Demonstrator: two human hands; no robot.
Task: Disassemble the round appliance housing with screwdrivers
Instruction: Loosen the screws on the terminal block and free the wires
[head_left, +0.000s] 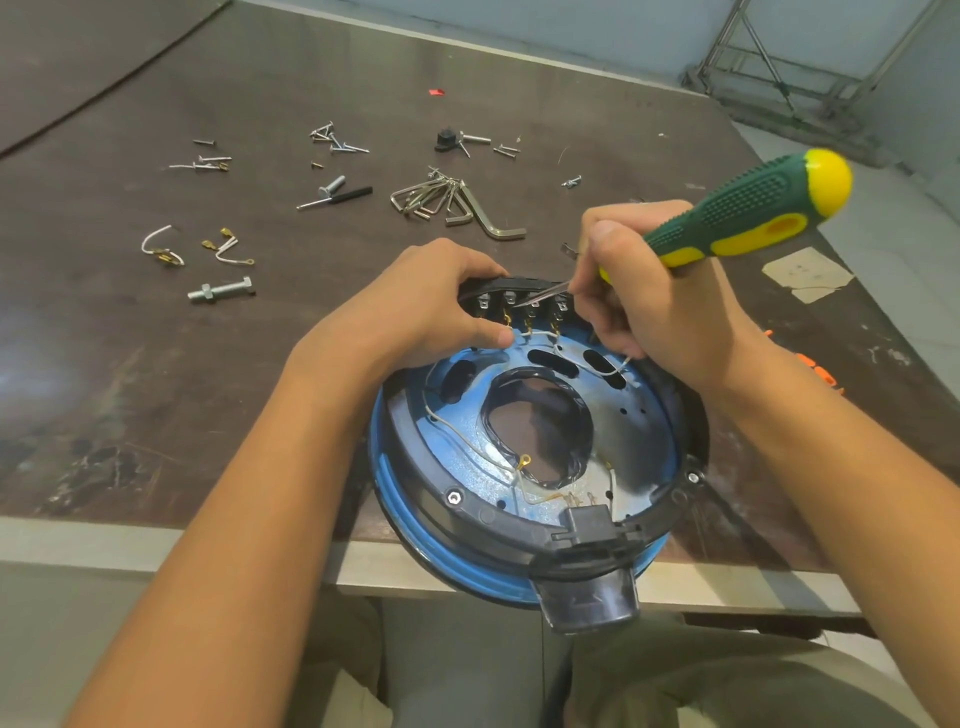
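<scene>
The round housing (631, 415) lies at the near edge of the dark, scuffed tabletop (156, 338), its near part hanging past that edge above the person's lap. It is a dished blue metal plate, glossy and worn to bare patches, with a large central hole and oval slots, framed by a black plastic ring that carries two bright screw heads; thin white wires with brass ring ends trail across it, and a black socket (589, 605) juts from its near side. At its far rim stands a black switch block (524, 285) with a row of brass terminals. The left hand (421, 301) has its grip clamped on that block, fingers over the top and thumb at the near face. The right hand (654, 312) has its grip closed round a screwdriver (737, 213) with a knobbly green and yellow handle, its thin steel shaft slanting to the terminals. Beyond the hands lie bent hex keys (452, 202), scattered screws (335, 140), a bolt (221, 291) and loose wires (161, 247), with bare board to the left
</scene>
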